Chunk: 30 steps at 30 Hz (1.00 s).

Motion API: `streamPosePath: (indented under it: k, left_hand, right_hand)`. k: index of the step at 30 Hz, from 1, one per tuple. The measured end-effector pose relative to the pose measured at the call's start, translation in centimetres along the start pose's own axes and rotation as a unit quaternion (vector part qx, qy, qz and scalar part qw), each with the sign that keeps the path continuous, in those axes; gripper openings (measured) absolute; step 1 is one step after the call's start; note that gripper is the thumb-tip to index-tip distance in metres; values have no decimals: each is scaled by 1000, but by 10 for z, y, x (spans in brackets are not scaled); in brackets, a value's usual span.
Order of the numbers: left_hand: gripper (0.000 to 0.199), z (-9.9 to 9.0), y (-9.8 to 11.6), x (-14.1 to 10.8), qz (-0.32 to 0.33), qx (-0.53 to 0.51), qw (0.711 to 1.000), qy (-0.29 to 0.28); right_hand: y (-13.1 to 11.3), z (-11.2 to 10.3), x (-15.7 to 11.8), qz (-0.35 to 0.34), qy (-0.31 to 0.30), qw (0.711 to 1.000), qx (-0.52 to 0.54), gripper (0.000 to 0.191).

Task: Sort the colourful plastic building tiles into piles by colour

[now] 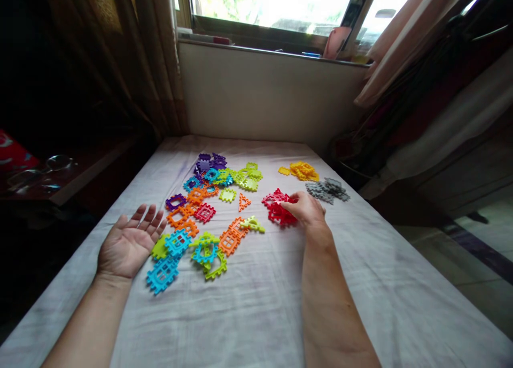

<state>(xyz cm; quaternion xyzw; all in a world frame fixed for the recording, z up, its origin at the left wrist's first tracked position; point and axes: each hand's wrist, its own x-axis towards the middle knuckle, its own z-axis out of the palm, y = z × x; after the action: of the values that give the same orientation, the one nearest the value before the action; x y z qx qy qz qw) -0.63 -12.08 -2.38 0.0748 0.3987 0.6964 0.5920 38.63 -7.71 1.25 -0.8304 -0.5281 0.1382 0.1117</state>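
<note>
My left hand (130,240) rests palm up with its fingers stretched out, holding nothing, beside lime green (160,247) and blue (163,273) plastic interlocking building tiles. At the pile of red building tiles (282,214), my right hand (306,208) has its thumb and fingers closed on a red tile at the pile's right side; the fingertips are partly hidden. Between the hands lie orange tiles (230,242), a blue ring-shaped tile (206,252) on lime green ones, a lone red tile (204,213) and an orange triangle (244,202).
Purple tiles (208,163) and lime green tiles (247,177) lie farther back. Yellow tiles (303,170) and grey tiles (327,190) form piles at the back right. A white sheet (256,314) covers the surface, which ends at a wall (264,90) below a window.
</note>
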Motion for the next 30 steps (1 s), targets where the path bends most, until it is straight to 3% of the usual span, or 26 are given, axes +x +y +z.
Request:
streamPosePath:
  k: [5, 10, 13, 18, 22, 30]
  left_hand:
    - [27, -1, -1, 2, 0, -7, 1000, -6]
    - [27, -3, -1, 3, -4, -12, 1000, -10]
    - [29, -3, 0, 2, -2, -17, 1000, -11]
    - [28, -5, -1, 3, -2, -28, 999, -19]
    - [28, -6, -1, 4, -4, -28, 999, -23]
    - [27, -10, -1, 7, -10, -33, 999, -34]
  right_hand:
    - [6, 1, 2, -2, 3, 1000, 3, 43]
    - [-26, 3, -11, -81, 86, 993, -6, 34]
    - [-63, 24, -30, -194, 78, 978, 5, 29]
    - [-112, 79, -64, -361, 2, 932, 6, 31]
    - [-124, 99, -70, -376, -22, 926, -12, 35]
    - [-144, 101, -66, -375, -38, 923, -76, 31]
